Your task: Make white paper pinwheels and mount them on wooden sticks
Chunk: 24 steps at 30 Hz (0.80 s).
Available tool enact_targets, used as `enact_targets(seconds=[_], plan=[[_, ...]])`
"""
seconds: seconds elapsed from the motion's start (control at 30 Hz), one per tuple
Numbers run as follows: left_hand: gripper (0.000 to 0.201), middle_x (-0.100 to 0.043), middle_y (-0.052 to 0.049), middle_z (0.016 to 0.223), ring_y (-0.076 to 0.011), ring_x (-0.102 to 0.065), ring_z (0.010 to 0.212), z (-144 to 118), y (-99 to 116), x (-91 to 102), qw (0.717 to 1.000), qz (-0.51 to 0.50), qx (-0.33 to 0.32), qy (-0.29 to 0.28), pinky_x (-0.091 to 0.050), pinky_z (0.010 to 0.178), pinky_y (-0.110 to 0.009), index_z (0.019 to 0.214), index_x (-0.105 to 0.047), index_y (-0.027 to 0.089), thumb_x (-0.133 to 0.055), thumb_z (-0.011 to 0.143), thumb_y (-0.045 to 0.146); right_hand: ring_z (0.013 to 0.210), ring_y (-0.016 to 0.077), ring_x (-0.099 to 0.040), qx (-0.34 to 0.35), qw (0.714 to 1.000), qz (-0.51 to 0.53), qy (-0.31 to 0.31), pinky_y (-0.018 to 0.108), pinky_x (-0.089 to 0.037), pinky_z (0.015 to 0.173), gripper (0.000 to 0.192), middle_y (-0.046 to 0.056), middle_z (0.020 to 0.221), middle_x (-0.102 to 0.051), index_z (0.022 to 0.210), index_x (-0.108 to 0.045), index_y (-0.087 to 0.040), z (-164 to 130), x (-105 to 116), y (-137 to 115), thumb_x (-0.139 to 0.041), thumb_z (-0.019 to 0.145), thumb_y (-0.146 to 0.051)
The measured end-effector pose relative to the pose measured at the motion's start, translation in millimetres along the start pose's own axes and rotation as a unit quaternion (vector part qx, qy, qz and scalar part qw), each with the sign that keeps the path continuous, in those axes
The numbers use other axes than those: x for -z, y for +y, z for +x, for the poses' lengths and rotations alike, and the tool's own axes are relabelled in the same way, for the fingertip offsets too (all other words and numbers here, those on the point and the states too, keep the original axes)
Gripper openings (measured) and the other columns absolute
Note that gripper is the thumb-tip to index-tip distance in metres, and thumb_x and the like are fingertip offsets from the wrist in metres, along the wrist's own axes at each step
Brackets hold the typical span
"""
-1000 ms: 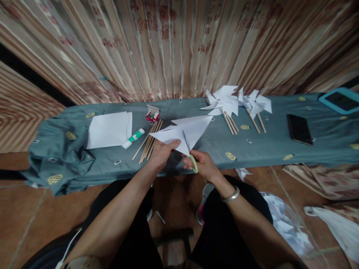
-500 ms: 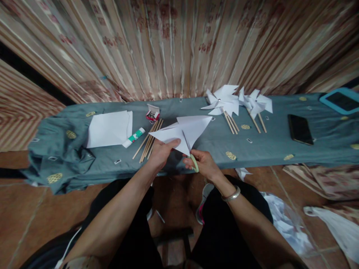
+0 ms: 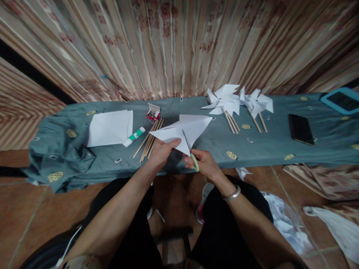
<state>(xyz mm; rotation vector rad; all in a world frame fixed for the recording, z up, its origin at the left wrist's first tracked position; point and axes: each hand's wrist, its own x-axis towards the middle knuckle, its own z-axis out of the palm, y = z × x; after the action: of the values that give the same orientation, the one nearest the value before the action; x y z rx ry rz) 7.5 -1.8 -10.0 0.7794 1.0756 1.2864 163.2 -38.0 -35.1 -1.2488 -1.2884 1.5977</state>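
Note:
My left hand [image 3: 162, 151] pinches a sheet of white paper [image 3: 193, 125] by its near left side, thumb on top. A cut slit runs into the sheet from its near corner. My right hand [image 3: 204, 162] grips a pair of scissors with light green handles [image 3: 195, 163]. The blades are at the slit, mostly hidden by the paper. Just left of the paper lie several wooden sticks [image 3: 146, 147], partly under it. Beside them are a glue stick [image 3: 134, 136] and an open red box [image 3: 153, 111] of small dark pieces.
White paper sheets [image 3: 108, 129] lie at the left of the cloth-covered table [image 3: 179, 106]. Paper pinwheels [image 3: 224, 100] on sticks rest at the back right, near a dark phone [image 3: 301, 129] and a blue-framed tablet [image 3: 342, 101]. A bag of paper scraps [image 3: 288, 224] is on the floor.
Almost nothing differs. Both hands keep their hold on the paper and scissors; the whole view has shifted very slightly.

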Motion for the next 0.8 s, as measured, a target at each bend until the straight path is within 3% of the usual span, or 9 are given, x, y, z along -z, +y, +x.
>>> enact_targets(seconds=[0.4,0.8], plan=[[0.034,-0.07,-0.001,0.075,-0.0154,-0.061,0.066,0.6,-2.2,0.2,1.0,0.001,-0.003,-0.004,-0.049,0.068,-0.029,0.077,-0.068,0.016,-0.085,0.049,0.026,0.051,0.0088,-0.056,-0.002,1.0,-0.005,0.002,0.019,-0.042,0.048,0.042,-0.002,0.055,-0.064,0.063,-0.061,-0.017,0.8,2.3,1.7,-0.082,0.061,-0.054],[0.032,-0.071,-0.002,0.078,-0.0167,-0.063,0.068,1.6,-4.6,0.7,1.0,-0.01,0.002,-0.01,-0.049,0.069,-0.03,0.077,-0.069,0.015,-0.083,0.05,0.024,0.046,0.0078,-0.052,0.0,1.0,0.012,0.015,0.02,-0.038,0.045,0.045,-0.003,0.05,-0.06,0.057,-0.058,-0.018,0.7,-0.6,-3.1,-0.083,0.057,-0.056]])
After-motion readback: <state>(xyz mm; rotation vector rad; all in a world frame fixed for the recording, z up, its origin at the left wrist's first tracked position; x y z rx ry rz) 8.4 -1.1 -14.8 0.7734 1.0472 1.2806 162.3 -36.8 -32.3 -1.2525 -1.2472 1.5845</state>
